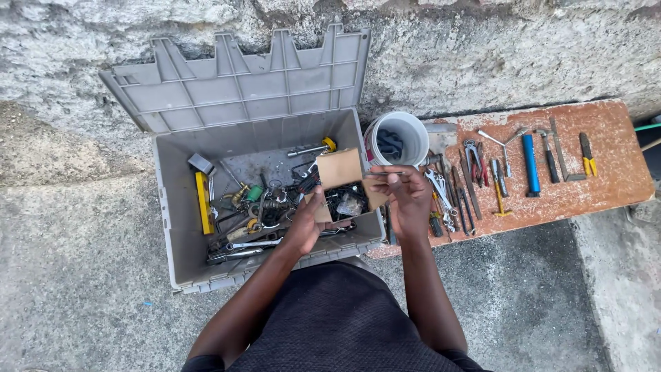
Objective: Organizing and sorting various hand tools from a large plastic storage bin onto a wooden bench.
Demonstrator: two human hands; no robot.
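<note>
From the head camera I look straight down at both hands over an open grey plastic crate (pixel 180 207) on the concrete floor (pixel 76 275). My left hand (pixel 308 222) cups a small open cardboard box (pixel 342 180) from below, its grip closed around the bottom edge with the thumb on the near wall. The box sits above the crate's right-hand corner, flaps up, with dark small parts inside that I cannot make out clearly. My right hand (pixel 407 196) is just beside the box, fingers pinched shut on a thin metal piece (pixel 381 173) that looks like a slim rod or blade, held level at the box's right flap.

The crate holds a jumble of tools: a yellow level (pixel 203 203) along the left side, spanners (pixel 244 246) near the front and a yellow-capped tool (pixel 329 144) at the back. Its ribbed lid (pixel 234 79) leans open against the rough stone wall (pixel 482 48).

Right of the crate stands a white bucket (pixel 398 138). Beyond it lies a reddish board (pixel 592 186), a surface carrying a row of hand tools, among them a blue cylinder (pixel 529 164), yellow-handled pliers (pixel 587 155) and a screwdriver (pixel 500 186).
</note>
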